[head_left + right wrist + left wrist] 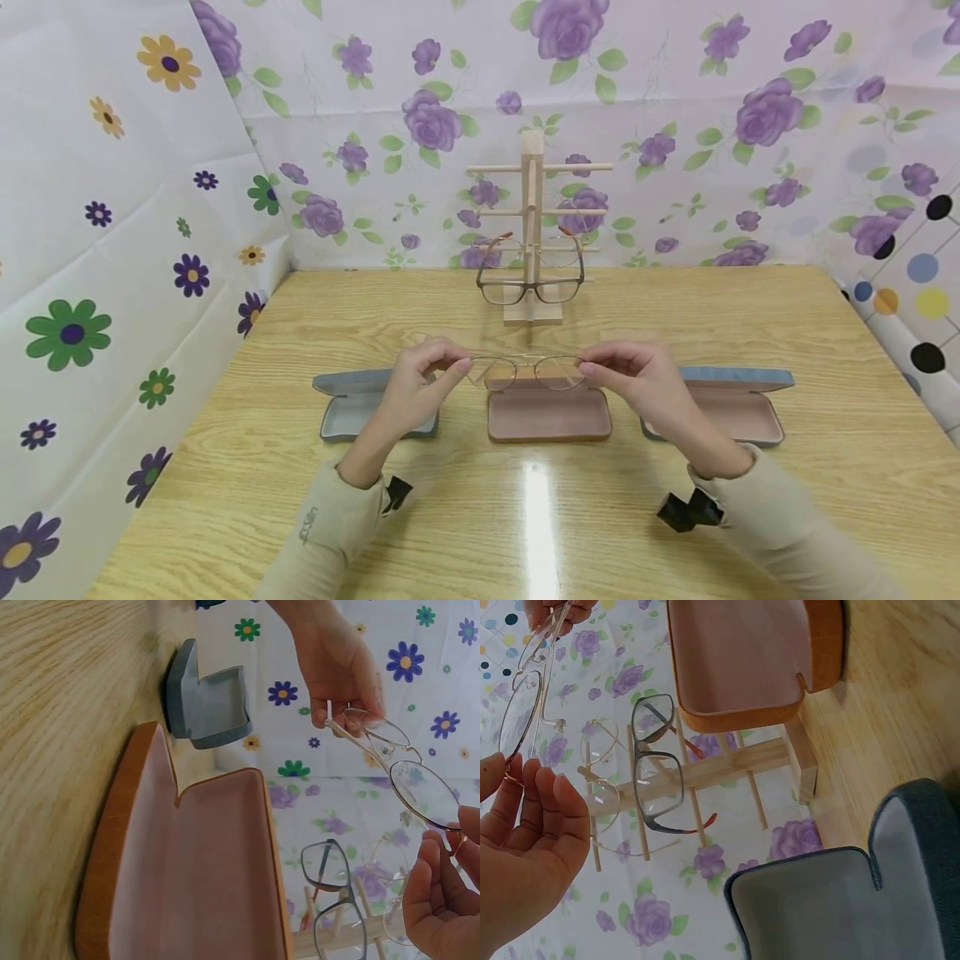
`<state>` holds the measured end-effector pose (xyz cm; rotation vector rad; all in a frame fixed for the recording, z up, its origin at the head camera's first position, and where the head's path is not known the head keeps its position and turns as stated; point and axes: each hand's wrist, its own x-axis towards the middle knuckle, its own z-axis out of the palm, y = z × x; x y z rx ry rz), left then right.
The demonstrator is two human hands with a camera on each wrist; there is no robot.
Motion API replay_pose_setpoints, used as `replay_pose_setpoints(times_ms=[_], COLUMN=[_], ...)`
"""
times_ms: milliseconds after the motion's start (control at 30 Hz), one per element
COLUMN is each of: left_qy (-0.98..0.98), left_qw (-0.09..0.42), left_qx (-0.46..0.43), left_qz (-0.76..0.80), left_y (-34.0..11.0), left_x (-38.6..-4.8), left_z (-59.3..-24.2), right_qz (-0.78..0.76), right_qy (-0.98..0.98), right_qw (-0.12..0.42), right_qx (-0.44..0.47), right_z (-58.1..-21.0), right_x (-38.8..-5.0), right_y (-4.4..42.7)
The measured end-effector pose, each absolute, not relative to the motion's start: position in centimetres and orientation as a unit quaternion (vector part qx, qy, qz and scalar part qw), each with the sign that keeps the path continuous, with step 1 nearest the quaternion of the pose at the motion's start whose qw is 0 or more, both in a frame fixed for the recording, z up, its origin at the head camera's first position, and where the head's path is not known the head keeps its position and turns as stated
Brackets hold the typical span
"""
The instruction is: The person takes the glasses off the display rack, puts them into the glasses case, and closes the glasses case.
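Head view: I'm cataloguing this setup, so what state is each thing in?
Held glasses, raised, temples apparently folded
Left hand, pinching held glasses
Right hand, pinching held glasses
Wooden stand, upright
Dark glasses, on stand, temples unfolded
Wire glasses, on stand, temples unclear
Left case, open
Middle case, open
Right case, open

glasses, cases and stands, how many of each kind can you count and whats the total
Glasses: 3 (held pair, dark-framed pair, thin round pair)
Open cases: 3 (left blue-grey case, middle brown case, right blue case)
Wooden stands: 1 (wooden stand)
Total: 7
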<state>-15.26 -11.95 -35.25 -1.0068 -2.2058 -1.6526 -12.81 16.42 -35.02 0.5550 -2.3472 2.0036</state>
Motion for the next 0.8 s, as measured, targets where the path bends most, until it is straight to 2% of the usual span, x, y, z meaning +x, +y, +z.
replay_pose_setpoints(times_ms=[367,600,800], left_qy=[-0.783,-0.799,-0.808], left_qw=[0.08,0.068,0.058], left_qx=[-0.315,-0.308,-0.29], left_qz=[-0.53,-0.512,-0.511], left_y=[-12.8,-12.8,-13.3], left_x=[-15.6,-14.3,-14.2], left_z=[-36.1,-34.3,-34.4], right_qz=[0.609,0.607,0.615], right_qy=[-0.779,-0.779,-0.773], right_qw=[-0.005,-0.012,-0.024], right_qx=[0.151,0.157,0.154], right_z=[-36.5,-37.0,-37.6], right_x=[-13.3,-13.5,-13.7], right_y=[15.6,14.9,14.4])
